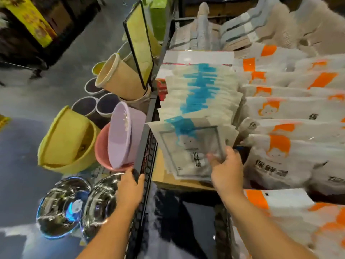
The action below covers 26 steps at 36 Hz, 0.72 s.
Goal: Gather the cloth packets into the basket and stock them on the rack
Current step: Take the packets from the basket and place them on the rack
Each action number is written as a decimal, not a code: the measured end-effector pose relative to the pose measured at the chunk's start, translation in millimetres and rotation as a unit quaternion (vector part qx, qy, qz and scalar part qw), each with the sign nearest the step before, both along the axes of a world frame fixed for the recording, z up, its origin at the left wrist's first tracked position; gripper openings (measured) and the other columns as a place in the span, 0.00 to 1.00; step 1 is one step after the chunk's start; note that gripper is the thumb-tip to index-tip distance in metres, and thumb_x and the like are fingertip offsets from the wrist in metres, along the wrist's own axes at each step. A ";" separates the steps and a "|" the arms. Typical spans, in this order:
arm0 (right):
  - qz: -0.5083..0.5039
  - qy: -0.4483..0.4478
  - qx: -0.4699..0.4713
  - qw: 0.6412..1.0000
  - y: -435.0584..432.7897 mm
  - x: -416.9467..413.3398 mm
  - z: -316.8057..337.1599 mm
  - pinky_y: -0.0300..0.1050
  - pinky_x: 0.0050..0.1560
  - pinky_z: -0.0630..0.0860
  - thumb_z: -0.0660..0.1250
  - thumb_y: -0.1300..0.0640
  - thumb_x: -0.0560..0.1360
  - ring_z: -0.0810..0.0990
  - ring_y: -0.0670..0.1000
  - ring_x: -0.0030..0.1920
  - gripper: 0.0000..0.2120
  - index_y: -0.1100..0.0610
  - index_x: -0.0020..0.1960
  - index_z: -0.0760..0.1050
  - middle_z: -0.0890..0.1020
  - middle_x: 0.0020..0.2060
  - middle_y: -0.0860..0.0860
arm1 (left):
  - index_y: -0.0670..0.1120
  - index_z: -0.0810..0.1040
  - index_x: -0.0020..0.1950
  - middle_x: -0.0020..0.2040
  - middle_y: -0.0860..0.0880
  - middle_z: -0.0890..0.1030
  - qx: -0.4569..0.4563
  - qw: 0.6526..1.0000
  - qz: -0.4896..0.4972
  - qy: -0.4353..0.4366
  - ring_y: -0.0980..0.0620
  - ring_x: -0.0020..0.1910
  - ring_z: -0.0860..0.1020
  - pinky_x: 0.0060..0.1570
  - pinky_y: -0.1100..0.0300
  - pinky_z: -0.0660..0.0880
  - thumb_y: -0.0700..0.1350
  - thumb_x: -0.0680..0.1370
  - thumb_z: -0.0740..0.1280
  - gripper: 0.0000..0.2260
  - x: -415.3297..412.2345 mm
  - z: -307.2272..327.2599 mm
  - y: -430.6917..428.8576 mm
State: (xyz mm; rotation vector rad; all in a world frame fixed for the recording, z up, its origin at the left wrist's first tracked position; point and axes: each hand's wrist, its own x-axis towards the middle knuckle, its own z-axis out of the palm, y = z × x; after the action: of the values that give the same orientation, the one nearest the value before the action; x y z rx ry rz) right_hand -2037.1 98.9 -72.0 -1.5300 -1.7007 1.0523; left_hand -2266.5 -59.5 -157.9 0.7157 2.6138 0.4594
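Observation:
A row of white cloth packets with blue tops point(200, 90) stands upright in a cardboard tray point(160, 171) on the rack. The frontmost cloth packet point(188, 146) leans toward me. My right hand point(226, 169) pinches its lower right corner between thumb and fingers. My left hand point(130, 189) grips the black wire side frame of the rack point(147, 146) at its near left edge. No basket can be made out in this view.
White packets with orange labels point(280, 131) fill the rack to the right. On the floor to the left lie a yellow tub point(65, 143), pink and purple basins point(119, 139), beige bins point(119, 77) and shiny steel bowls point(63, 206). A black-framed sign holder point(139, 43) sticks up.

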 end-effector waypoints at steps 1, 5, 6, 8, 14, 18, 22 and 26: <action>-0.015 -0.039 0.013 0.999 -2.0 -2.7 -1.3 0.51 0.49 0.71 0.72 0.54 0.77 0.75 0.58 0.51 0.05 0.52 0.50 0.78 0.76 0.48 0.52 | 0.48 0.67 0.71 0.65 0.43 0.76 -0.011 1.000 -0.001 -0.011 0.39 0.62 0.75 0.58 0.43 0.75 0.59 0.79 0.63 0.24 -2.4 -4.8 -1.4; -0.061 -0.075 0.018 0.995 -7.4 -12.3 -0.9 0.57 0.54 0.73 0.72 0.52 0.76 0.73 0.58 0.54 0.06 0.50 0.52 0.80 0.78 0.48 0.52 | 0.49 0.68 0.70 0.59 0.42 0.81 -0.023 0.998 0.006 -0.062 0.38 0.56 0.79 0.55 0.47 0.76 0.53 0.80 0.65 0.20 -10.2 -9.1 3.3; -0.072 -0.057 0.012 0.996 -8.0 -16.0 -1.4 0.54 0.54 0.72 0.72 0.53 0.77 0.73 0.57 0.53 0.05 0.49 0.51 0.78 0.76 0.49 0.51 | 0.49 0.68 0.69 0.57 0.41 0.82 -0.031 0.997 0.011 -0.070 0.37 0.54 0.79 0.53 0.48 0.76 0.53 0.80 0.65 0.19 -12.7 -11.2 4.5; -0.107 -0.016 -0.018 0.994 -11.5 -24.9 -4.5 0.46 0.52 0.69 0.71 0.55 0.78 0.73 0.54 0.52 0.06 0.48 0.50 0.73 0.72 0.51 0.50 | 0.48 0.69 0.67 0.55 0.40 0.81 -0.043 0.996 0.014 -0.078 0.37 0.52 0.79 0.49 0.50 0.73 0.51 0.80 0.65 0.18 -14.4 -13.7 5.2; -0.233 0.010 -0.055 0.971 -20.6 -55.6 -19.3 0.41 0.58 0.65 0.65 0.62 0.80 0.71 0.57 0.62 0.12 0.63 0.63 0.71 0.68 0.61 0.54 | 0.47 0.70 0.64 0.52 0.41 0.81 -0.023 0.996 0.013 -0.084 0.39 0.49 0.78 0.47 0.50 0.73 0.49 0.78 0.65 0.15 -17.1 -16.5 3.4; -0.275 -0.003 -0.015 0.961 -27.9 -68.4 -25.3 0.40 0.67 0.62 0.65 0.65 0.79 0.66 0.56 0.68 0.21 0.66 0.69 0.66 0.68 0.69 0.60 | 0.47 0.70 0.64 0.49 0.44 0.79 -0.007 0.996 0.005 -0.085 0.43 0.45 0.73 0.46 0.51 0.71 0.49 0.78 0.65 0.15 -16.4 -18.3 0.7; -0.233 -0.057 0.188 0.953 -35.9 -59.8 -43.6 0.49 0.73 0.65 0.69 0.67 0.72 0.65 0.59 0.71 0.31 0.61 0.71 0.61 0.65 0.70 0.63 | 0.46 0.68 0.56 0.46 0.45 0.76 -0.016 0.997 0.003 -0.074 0.43 0.44 0.73 0.45 0.52 0.69 0.48 0.79 0.65 0.10 -17.0 -22.0 1.3; -0.165 -0.134 0.234 0.949 -30.9 -52.3 -56.8 0.54 0.53 0.75 0.65 0.65 0.72 0.72 0.56 0.55 0.17 0.51 0.57 0.80 0.77 0.54 0.59 | 0.45 0.68 0.52 0.45 0.43 0.76 -0.015 0.998 -0.003 -0.063 0.41 0.44 0.75 0.44 0.50 0.70 0.48 0.79 0.65 0.10 -16.0 -24.6 1.5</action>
State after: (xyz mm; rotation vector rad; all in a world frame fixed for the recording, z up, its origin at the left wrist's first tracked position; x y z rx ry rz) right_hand -2089.4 68.0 -128.8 -1.6046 -1.6358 0.2490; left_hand -2282.5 -58.0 -182.4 0.6638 2.4955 0.4465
